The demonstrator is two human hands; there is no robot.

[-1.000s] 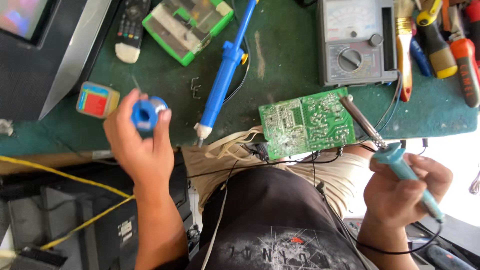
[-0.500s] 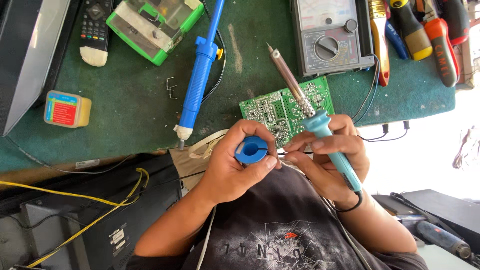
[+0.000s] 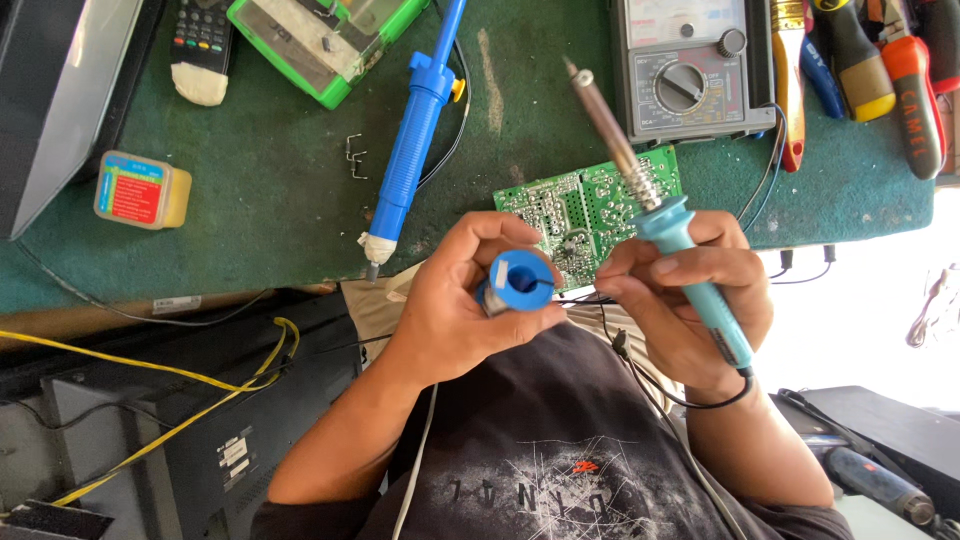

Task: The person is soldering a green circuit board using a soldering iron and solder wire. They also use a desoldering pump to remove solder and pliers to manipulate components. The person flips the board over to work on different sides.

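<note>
A: Green felt bench [image 3: 270, 200], cluttered, shot from above. Grips?

B: Left hand [image 3: 455, 300] curled around a blue solder spool [image 3: 520, 280], fingers closed on it, held over the lap just below the bench edge. Right hand [image 3: 690, 295] wrapped around the teal handle of a soldering iron [image 3: 650, 195], tip pointing up-left over the bench; thumb and forefinger pressed together right beside the spool, can't tell if they pinch a strand.

A: Nearby?

B: Green circuit board [image 3: 585, 210] lies flat at the bench edge, just behind both hands. Blue desoldering pump [image 3: 410, 150] to the left of it. Analog multimeter [image 3: 690, 65] behind the board, screwdrivers [image 3: 880, 70] at right.

A: Containers?

B: Green tray [image 3: 325, 45] at top, holds a pale pad and small parts, blurry. Small yellow tub [image 3: 140, 190] at left, lid on, contents hidden. Remote control [image 3: 200, 45] beside the tray.
</note>
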